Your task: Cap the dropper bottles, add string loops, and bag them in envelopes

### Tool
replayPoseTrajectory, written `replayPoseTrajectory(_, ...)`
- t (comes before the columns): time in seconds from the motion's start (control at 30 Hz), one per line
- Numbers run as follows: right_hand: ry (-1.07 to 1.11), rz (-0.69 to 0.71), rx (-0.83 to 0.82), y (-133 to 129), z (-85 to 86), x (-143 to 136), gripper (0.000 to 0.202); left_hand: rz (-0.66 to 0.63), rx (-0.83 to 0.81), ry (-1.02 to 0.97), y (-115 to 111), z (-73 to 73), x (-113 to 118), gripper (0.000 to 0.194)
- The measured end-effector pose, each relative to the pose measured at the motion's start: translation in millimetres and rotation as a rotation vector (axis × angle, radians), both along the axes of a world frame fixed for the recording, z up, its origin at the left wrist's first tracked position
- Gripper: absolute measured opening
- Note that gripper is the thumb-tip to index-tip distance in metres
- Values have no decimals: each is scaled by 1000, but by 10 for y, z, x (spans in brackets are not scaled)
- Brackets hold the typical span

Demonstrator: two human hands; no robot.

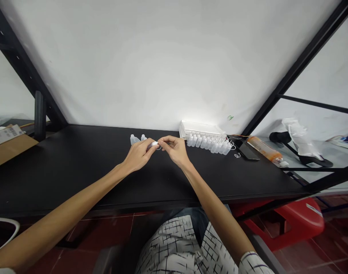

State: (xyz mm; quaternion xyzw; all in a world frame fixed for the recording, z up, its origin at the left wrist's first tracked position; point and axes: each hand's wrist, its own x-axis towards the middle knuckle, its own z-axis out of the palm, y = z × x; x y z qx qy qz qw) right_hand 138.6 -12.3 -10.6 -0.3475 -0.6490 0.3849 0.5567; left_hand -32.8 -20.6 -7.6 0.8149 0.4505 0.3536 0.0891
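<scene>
My left hand is closed around a small white plastic bottle, held on its side just above the black table. Its capped end points to the right. At that end the thumb and fingers of my right hand are pinched together on a thin pale loop, which shows partly below the fingertips. Most of the bottle is hidden in my left hand. Behind that hand are two more small translucent bottles, one at the left and another partly covered by my fingers.
Several small bottles with loops stand in rows at the right, before a white stack. Beside them are a loose white loop, a phone and an orange-labelled bottle. A cardboard box lies at the left.
</scene>
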Motion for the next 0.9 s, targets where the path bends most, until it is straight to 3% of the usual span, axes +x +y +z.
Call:
replayPoseTrajectory(0.13, 8, -7, 18, -13, 45, -5, 30, -39, -39, -35, -3, 54, 13, 39)
replayPoseTrajectory(0.27, 52, -32, 39, -6, 138, 60, 33, -157, -110, -117, -12, 102, 5, 46)
replayPoseTrajectory(0.4, 50, -152, 68, 40, 204, 413, 31, -141, -89, -80, 34, 94, -91, 50)
replayPoseTrajectory(0.5, -212, -363, 114, 42, 282, 885, 25, 21, 34, -9, 111, 103, -209, 50)
replayPoseTrajectory(0.67, -933, -689, 157, -40, 478, 1581, 12, 331, 134, 63, 248, 181, -395, 39)
replayPoseTrajectory(0.77, -1176, -740, 163, -57, 505, 1761, 13, 398, 105, 81, 329, 199, -483, 37)
replayPoseTrajectory(0.9, -1291, -784, 158, -11, 421, 1834, 15, 385, 19, 97, 443, 150, -572, 43)
